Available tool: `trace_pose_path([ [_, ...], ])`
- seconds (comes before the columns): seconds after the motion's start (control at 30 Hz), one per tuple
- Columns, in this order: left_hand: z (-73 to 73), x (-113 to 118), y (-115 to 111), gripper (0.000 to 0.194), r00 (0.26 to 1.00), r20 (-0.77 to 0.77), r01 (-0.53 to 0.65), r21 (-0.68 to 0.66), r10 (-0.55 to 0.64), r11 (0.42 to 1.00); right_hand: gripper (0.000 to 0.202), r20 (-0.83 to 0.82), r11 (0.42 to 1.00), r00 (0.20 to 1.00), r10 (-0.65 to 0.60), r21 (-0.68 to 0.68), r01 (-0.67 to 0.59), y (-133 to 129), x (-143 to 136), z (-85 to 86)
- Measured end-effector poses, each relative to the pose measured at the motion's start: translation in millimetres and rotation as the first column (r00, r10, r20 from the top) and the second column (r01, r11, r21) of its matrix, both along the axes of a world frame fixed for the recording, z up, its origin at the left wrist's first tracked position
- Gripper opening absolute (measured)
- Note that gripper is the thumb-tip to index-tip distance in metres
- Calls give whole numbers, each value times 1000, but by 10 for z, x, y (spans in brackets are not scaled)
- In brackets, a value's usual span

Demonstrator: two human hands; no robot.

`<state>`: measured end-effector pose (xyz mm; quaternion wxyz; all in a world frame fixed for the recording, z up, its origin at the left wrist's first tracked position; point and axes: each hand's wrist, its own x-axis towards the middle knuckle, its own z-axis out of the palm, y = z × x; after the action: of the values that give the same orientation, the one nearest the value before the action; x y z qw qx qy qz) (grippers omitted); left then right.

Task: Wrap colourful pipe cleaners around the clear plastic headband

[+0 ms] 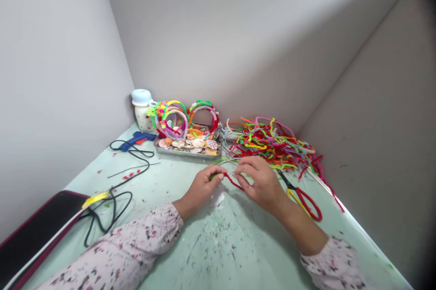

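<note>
My left hand [204, 185] is closed, its thumb and forefinger pinching a headband that has some green wrapping by the fingers. A fuzzy red pipe cleaner [234, 182] runs from those fingertips across to my right hand [260, 185]. The fingers of the right hand are bent around the pipe cleaner's other end, partly hiding it. Behind both hands curves the bare grey band of the headband [229, 160]. Scissors [304, 199] with red and yellow handles lie just right of my right wrist.
A metal tray [185, 151] holds shells, with several finished colourful headbands [175, 120] on it. Behind my right hand is a tangled pile of pipe cleaners [272, 142]. At left are a blue glue gun [138, 139], a black cable [131, 194], a lidded white bottle [143, 113] and a black panel [44, 231].
</note>
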<state>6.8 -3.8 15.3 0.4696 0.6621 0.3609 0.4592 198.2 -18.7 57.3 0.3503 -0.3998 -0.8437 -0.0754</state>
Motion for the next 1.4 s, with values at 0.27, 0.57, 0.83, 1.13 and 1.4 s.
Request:
trace_pose_path([
  [0.27,-5,3,8,18,1000,0,-16,28,16,999,21,104,984,979,-176,18,175,-104,-202,-330],
  [0.57,-34,4,20,19,999,-38,-8,39,10,999,19,22,986,986,-166,-26,166,-98,-218,-407],
  [0.83,2,19,1,17,995,-83,-51,55,55,997,18,-1,987,987,-162,-6,162,-107,-216,-423],
  [1.13,-25,29,7,17,992,-91,-82,83,90,993,20,28,984,984,-174,32,173,-123,-228,-407],
  [1.4,-13,46,-13,16,992,-78,-94,63,98,994,21,35,985,985,-167,46,165,-124,-229,-402],
])
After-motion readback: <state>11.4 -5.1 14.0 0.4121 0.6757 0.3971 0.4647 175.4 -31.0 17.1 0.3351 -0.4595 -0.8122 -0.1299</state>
